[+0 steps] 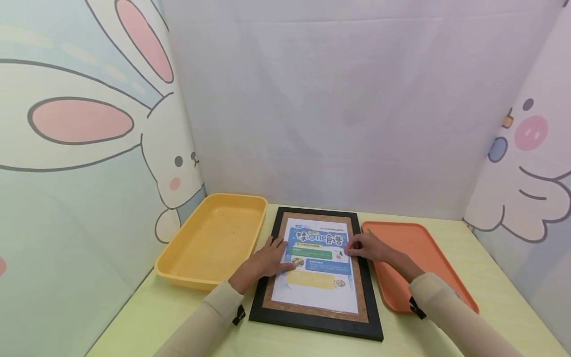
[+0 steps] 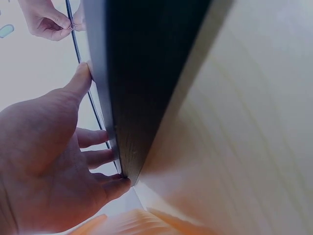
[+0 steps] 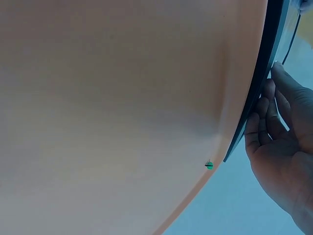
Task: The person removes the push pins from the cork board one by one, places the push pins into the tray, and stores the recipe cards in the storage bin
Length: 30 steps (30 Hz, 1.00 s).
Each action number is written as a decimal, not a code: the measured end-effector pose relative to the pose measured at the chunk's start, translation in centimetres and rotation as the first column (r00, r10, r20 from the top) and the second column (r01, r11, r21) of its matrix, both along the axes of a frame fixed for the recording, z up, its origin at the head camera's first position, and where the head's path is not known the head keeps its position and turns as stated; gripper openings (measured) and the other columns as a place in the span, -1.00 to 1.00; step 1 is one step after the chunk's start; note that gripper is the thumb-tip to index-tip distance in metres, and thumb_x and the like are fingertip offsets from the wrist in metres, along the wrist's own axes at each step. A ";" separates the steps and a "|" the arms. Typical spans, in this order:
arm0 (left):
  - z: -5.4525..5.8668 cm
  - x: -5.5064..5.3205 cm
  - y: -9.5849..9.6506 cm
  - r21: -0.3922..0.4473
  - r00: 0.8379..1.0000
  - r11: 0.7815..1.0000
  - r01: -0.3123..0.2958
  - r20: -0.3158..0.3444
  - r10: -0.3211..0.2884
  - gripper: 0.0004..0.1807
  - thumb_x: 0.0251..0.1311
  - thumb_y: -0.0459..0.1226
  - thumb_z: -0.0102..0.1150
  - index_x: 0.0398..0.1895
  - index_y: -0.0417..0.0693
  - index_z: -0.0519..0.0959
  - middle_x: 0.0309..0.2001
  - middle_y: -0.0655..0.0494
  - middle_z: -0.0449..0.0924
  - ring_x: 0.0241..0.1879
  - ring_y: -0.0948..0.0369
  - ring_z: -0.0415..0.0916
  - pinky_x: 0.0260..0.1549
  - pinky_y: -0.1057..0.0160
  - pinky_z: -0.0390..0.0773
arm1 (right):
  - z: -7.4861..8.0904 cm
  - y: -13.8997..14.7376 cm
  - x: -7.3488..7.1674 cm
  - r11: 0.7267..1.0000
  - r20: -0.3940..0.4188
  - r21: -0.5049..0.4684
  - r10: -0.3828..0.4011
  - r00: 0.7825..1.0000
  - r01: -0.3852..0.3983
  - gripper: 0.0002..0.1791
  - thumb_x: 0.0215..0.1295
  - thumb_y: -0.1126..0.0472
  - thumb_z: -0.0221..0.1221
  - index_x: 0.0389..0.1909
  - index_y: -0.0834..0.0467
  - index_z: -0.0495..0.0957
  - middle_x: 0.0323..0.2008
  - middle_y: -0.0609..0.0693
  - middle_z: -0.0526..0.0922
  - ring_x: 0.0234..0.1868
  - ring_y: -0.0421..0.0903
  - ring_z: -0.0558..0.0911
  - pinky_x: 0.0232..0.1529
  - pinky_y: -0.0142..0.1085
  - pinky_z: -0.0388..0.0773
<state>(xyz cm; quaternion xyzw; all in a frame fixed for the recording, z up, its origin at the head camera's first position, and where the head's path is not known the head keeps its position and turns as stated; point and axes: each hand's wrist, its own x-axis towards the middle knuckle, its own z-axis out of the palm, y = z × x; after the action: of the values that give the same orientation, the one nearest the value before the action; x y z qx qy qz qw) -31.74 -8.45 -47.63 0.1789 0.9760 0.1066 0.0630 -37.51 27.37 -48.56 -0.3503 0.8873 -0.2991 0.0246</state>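
A printed sheet [image 1: 321, 295] with Chinese lettering and colored panels lies on a corkboard [image 1: 318, 215] with a black frame [image 1: 308, 320]. My left hand [image 1: 267, 259] rests with spread fingers across the frame's left side and the sheet's left edge. At the sheet's right edge, my right hand [image 1: 368, 246] has its thumb and fingertips together, pinching a small pale thing that its fingers mostly hide; I cannot tell what it is. In the left wrist view, the left hand [image 2: 54, 152] lies along the black frame [image 2: 129, 98], with the pinching right hand [image 2: 51, 22] beyond it.
A yellow tray [image 1: 178, 280] stands left of the board, an orange tray [image 1: 401, 225] to its right. A tiny green item [image 3: 209, 165] sits by the orange tray's rim. Behind the pale wooden table [image 1: 151, 317] hangs a plain curtain [image 1: 330, 119]; printed cartoon panels [image 1: 102, 208] flank both sides.
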 end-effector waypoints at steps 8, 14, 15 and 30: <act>0.1 0.1 0.0 0.005 1.000 1.000 0.000 0.007 0.000 0.01 0.30 0.26 0.24 0.62 -0.13 0.18 0.64 -0.12 0.03 0.61 -0.21 -0.08 0.41 -0.21 0.30 | -0.1 0.1 0.0 1.000 -0.021 0.004 -0.016 1.000 0.016 -0.87 0.38 0.23 0.36 -0.16 0.21 0.76 -0.29 -0.10 0.73 -0.38 -0.30 0.51 -0.36 -0.42 0.44; 0.2 0.2 0.1 0.006 1.000 1.000 0.003 0.014 -0.003 0.00 0.33 0.25 0.23 0.61 -0.16 0.19 0.64 -0.13 0.03 0.61 -0.22 -0.08 0.41 -0.18 0.30 | -0.1 0.0 0.1 1.000 -0.037 0.004 -0.028 0.999 0.028 -0.87 0.37 0.23 0.37 -0.18 0.22 0.76 -0.33 -0.10 0.73 -0.40 -0.29 0.50 -0.38 -0.43 0.43; 0.2 0.2 0.1 0.005 1.000 1.000 0.003 0.014 -0.003 0.00 0.33 0.25 0.23 0.61 -0.16 0.18 0.64 -0.13 0.03 0.61 -0.22 -0.08 0.42 -0.18 0.30 | 0.0 0.0 0.1 0.999 -0.038 0.006 -0.032 0.999 0.032 -0.86 0.37 0.23 0.37 -0.18 0.22 0.76 -0.32 -0.10 0.73 -0.40 -0.28 0.50 -0.38 -0.43 0.42; 0.4 0.4 0.0 0.001 1.000 1.000 0.005 0.018 -0.005 -0.01 0.34 0.25 0.22 0.62 -0.15 0.17 0.64 -0.14 0.02 0.61 -0.21 -0.08 0.41 -0.18 0.30 | 0.2 0.4 -0.1 0.997 -0.042 0.046 -0.053 0.998 0.055 -0.83 0.40 0.16 0.36 -0.21 0.20 0.78 -0.45 -0.19 0.65 -0.48 -0.30 0.46 -0.48 -0.44 0.33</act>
<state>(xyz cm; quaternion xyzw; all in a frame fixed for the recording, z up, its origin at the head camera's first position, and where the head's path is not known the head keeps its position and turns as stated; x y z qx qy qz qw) -31.38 -8.50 -47.25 0.1805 0.9749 0.1083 0.0720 -37.61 27.73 -48.39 -0.3316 0.9034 -0.2717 0.0066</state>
